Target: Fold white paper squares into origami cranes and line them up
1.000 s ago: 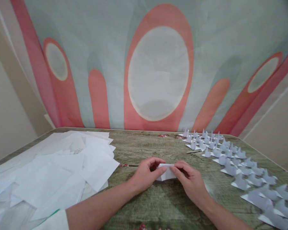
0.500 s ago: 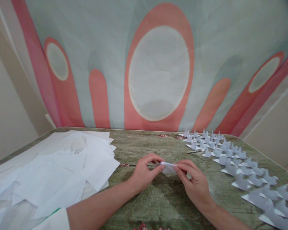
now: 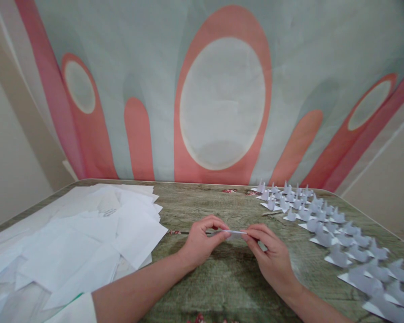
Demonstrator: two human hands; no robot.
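Between my hands is a small folded piece of white paper (image 3: pixel 236 232), seen nearly edge-on as a thin strip just above the table. My left hand (image 3: pixel 205 237) pinches its left end between thumb and fingers. The right end is gripped by the thumb and fingertips of my right hand (image 3: pixel 269 251). My fingers cover both ends of the paper, so its full folded shape is hidden.
Loose white paper sheets (image 3: pixel 77 242) lie in a spread pile on the left of the wood-patterned table (image 3: pixel 195 204). Rows of folded white paper birds (image 3: pixel 323 233) stand along the right side. A patterned backdrop (image 3: pixel 161 89) hangs behind the table.
The folded paper has tilted from showing a broad white face to lying nearly edge-on. Both hands keep their pinch and have barely moved.
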